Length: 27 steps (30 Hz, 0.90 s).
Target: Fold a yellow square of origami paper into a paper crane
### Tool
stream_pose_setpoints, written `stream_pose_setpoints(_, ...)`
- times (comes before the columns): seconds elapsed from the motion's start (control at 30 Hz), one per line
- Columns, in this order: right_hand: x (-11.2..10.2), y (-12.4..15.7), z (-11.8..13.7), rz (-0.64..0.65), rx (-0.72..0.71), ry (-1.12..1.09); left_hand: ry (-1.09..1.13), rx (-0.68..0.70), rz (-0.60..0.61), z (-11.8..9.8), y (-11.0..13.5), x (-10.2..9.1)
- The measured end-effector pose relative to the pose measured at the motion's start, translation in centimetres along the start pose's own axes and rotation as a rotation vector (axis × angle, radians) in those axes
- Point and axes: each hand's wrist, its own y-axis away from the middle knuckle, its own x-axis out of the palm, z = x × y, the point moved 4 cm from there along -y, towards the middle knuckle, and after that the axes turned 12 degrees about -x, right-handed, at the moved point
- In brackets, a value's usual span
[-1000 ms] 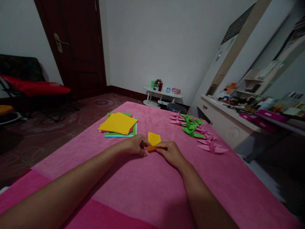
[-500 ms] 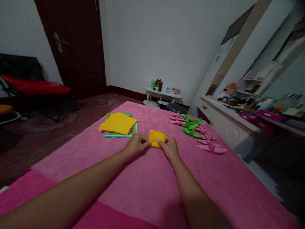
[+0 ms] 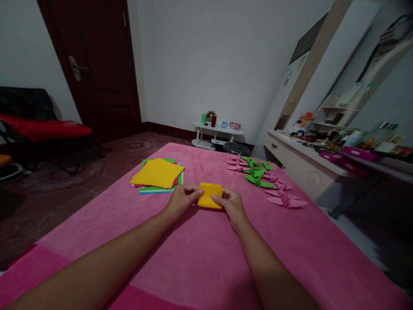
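Both hands pinch one folded yellow paper just above the pink tabletop: left hand closed on its left edge, right hand closed on its right edge. Stack of coloured sheets lies near, behind the left hand; folded pink and green cranes sit behind the right hand.

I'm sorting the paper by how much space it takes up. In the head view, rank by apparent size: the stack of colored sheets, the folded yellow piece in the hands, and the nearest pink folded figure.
1. stack of colored sheets, clearly largest.
2. and 3. folded yellow piece and nearest pink folded figure look alike in size; unranked.
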Motion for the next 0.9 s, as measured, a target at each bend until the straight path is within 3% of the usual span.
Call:
stream_pose_setpoints(0.13, 0.1, 0.4, 0.5, -0.057, -0.085, 0.017, 0.002, -0.04, -0.014, 0.3, 0.0, -0.1)
stream_pose_setpoints(0.5, -0.3, 0.9, 0.6, -0.246, -0.032, -0.036, 0.087, -0.038, -0.042, 0.5, 0.5, -0.4)
stream_pose_setpoints(0.67, -0.1, 1.0, 1.0, -0.252, -0.022, -0.042, 0.122, -0.03, -0.029, 0.1, 0.7, -0.3)
stream_pose_setpoints(0.9, 0.2, 1.1, 0.9, -0.226, -0.001, -0.175, 0.103, -0.075, -0.104, 0.7, 0.4, -0.8)
